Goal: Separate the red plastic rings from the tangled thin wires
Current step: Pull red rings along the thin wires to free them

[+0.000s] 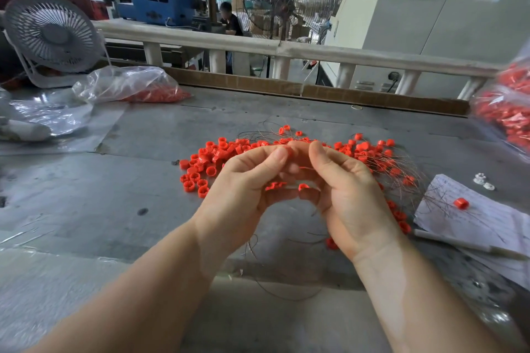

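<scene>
Both hands are up over the grey table (137, 180), fingertips bunched together. The left hand (246, 180) and right hand (344, 192) each curl in on something tiny between them: a red ring (303, 187) peeks out by the right fingers, but exactly what each thumb pinches is hidden behind the knuckles. Thin wires (401, 163) are hard to follow; they fan out to the right and trail down under the wrists. Behind the hands lies the loose pile of red rings (209, 157), part of it blocked by the fingers. A clear plastic bag (129, 84) far left holds more red pieces, blurred. Another bag (507, 112) stuffed with red pieces is cut off at the right edge. One ring (461, 203) sits alone on a written sheet of paper (481, 221).
</scene>
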`<move>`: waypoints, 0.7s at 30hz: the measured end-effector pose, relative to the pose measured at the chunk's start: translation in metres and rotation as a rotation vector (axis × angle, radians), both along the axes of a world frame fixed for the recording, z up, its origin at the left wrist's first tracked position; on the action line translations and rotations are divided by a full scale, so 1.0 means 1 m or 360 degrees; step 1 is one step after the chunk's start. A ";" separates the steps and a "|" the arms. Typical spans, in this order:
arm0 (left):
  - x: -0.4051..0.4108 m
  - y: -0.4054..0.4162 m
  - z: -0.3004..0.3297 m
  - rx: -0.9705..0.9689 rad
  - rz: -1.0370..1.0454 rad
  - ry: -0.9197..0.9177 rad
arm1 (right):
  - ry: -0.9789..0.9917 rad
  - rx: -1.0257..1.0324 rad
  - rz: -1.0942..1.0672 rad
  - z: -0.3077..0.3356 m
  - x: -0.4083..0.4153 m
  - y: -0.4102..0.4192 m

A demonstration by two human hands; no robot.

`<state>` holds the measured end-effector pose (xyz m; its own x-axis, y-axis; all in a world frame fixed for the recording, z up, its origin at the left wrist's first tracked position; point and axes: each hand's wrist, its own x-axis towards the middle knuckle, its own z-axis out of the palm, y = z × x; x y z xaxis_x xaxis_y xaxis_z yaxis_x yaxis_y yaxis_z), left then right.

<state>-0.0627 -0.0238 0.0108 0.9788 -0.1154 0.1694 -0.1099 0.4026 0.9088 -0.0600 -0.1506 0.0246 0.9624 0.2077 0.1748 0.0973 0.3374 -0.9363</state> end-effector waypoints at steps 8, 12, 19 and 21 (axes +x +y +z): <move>-0.002 -0.002 0.001 -0.0262 -0.0166 0.0059 | -0.0091 -0.0016 0.0014 -0.002 -0.001 0.002; -0.001 -0.002 -0.002 -0.0100 -0.0139 -0.0023 | -0.0178 -0.0085 -0.0050 -0.005 0.000 0.003; -0.003 -0.004 -0.004 0.0184 0.0102 -0.0181 | -0.0164 -0.0111 -0.0068 -0.009 0.002 0.003; -0.003 -0.005 -0.005 0.0205 0.0145 -0.0192 | -0.0143 -0.0073 -0.0055 -0.009 0.003 0.004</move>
